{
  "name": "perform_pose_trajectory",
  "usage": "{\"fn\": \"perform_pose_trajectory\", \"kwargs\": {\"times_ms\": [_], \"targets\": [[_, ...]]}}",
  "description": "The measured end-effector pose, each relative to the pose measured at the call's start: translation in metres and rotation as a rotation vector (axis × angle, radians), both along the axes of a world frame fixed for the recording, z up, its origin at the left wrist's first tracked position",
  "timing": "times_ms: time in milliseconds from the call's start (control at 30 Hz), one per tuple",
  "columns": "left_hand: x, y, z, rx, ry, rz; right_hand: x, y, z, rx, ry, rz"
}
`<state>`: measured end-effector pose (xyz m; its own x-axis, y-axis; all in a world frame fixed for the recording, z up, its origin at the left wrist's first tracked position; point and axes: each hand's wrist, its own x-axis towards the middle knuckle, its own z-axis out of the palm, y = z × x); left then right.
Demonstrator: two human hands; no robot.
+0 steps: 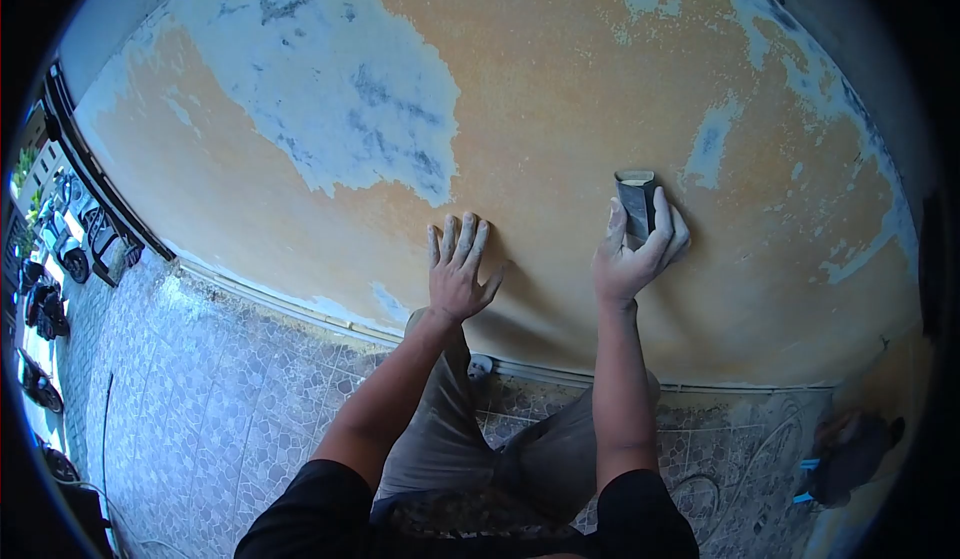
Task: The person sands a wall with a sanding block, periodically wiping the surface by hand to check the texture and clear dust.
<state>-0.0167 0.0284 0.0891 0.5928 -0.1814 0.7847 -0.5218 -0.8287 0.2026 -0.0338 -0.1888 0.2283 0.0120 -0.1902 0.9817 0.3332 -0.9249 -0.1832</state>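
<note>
My left hand (pixel 459 267) lies flat against the orange-painted wall (pixel 540 109), fingers spread and dusted white, nothing in it. To its right, my right hand (pixel 642 247) grips a sanding block (pixel 637 199), a dark block with sandpaper folded around it, thumb on one side and fingers on the other. The block is at the wall's surface, its pale top end facing up. Just above my left hand is a large peeled patch (pixel 350 89) of bluish white with dark smudges. A smaller bare patch (pixel 710 144) shows right of the block.
A pipe (pixel 300 314) runs along the wall's foot above the tiled floor (pixel 230 399). A hose (pixel 695 484) curls on the floor at right, near another person (pixel 850 459) by the wall. Parked motorbikes (pixel 45 304) stand outside at far left.
</note>
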Motion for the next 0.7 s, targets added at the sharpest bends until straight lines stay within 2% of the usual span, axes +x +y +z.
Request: {"fn": "perform_pose_trajectory", "kwargs": {"times_ms": [33, 133, 167, 233, 267, 333, 400, 433, 500, 567, 633, 700], "targets": [[0.000, 0.001, -0.001, -0.002, -0.007, -0.007, 0.004, -0.002, -0.011, -0.002, 0.003, 0.002], [0.003, 0.010, -0.006, 0.050, -0.020, -0.033, 0.010, -0.002, -0.061, -0.267, 0.060, 0.035], [0.006, 0.013, -0.008, 0.044, -0.023, -0.031, 0.004, -0.004, -0.072, -0.273, 0.057, 0.036], [0.010, 0.012, -0.017, 0.000, -0.050, -0.030, -0.010, -0.004, -0.073, -0.557, 0.265, 0.069], [0.016, 0.011, -0.023, -0.009, -0.054, -0.036, -0.011, -0.013, -0.066, -0.574, 0.291, 0.056], [0.024, 0.008, -0.043, -0.074, -0.184, -0.006, -0.008, -0.017, -0.027, -0.398, 0.158, -0.047], [0.025, 0.009, -0.070, -0.095, -0.176, 0.015, -0.006, -0.020, 0.025, -0.142, 0.055, -0.090], [0.025, 0.009, -0.079, -0.102, -0.174, 0.042, -0.002, -0.021, 0.041, 0.039, 0.024, -0.024], [0.029, 0.007, -0.081, -0.115, -0.190, 0.041, 0.002, -0.014, 0.055, 0.197, -0.010, -0.016], [0.031, 0.008, -0.087, -0.111, -0.247, 0.044, 0.010, 0.021, 0.025, 0.107, -0.016, 0.057], [0.029, 0.012, -0.091, -0.107, -0.226, 0.051, 0.009, 0.041, -0.034, -0.346, 0.141, 0.098], [0.025, 0.016, -0.091, -0.103, -0.206, 0.067, 0.000, 0.056, -0.064, -0.602, 0.317, 0.154]]}}
